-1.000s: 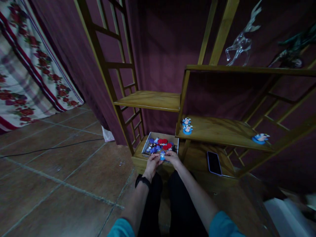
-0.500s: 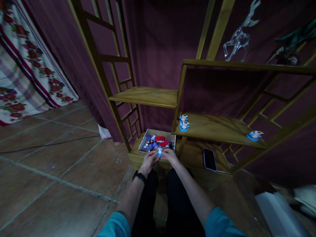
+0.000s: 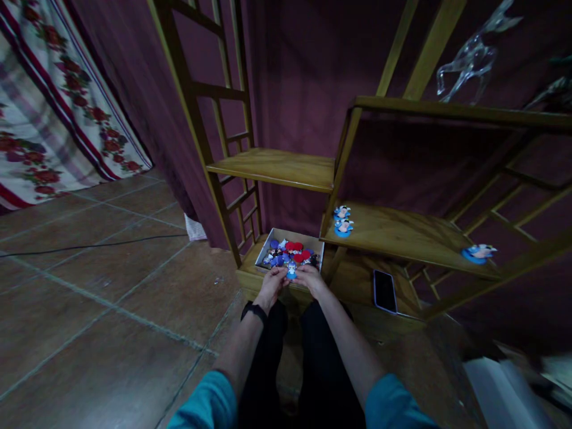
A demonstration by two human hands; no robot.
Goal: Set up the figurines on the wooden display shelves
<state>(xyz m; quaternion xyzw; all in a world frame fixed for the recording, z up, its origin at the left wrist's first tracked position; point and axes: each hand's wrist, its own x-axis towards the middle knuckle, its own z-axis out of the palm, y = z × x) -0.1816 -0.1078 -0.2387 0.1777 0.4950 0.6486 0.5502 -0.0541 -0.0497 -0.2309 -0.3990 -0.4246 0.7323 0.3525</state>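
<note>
Between my hands is a small blue-and-white figurine (image 3: 292,271) on a blue base, held upright. My left hand (image 3: 272,285) pinches it from the left, and my right hand (image 3: 311,280) grips its other side. Just beyond my fingers stands an open cardboard box (image 3: 263,257) full of small purple, red, black and white figures or trinkets. The box rests on the bottom board of the wooden shelf unit. On the middle shelf at right, two blue-based figurines (image 3: 343,227) stand close together at the left end, and a similar figurine (image 3: 479,253) is at the right end.
A phone (image 3: 385,291) lies on the bottom board at right. An upper-left shelf (image 3: 277,167) juts out above the box. A clear glass deer (image 3: 473,62) stands on the top right shelf. A dark cable (image 3: 98,245) crosses the tiled floor; a white box-like object (image 3: 500,387) is at lower right.
The view has shifted slightly, so the shelves at right appear further right. Both hands still hold the figurine in front of the box, nearly unchanged.
</note>
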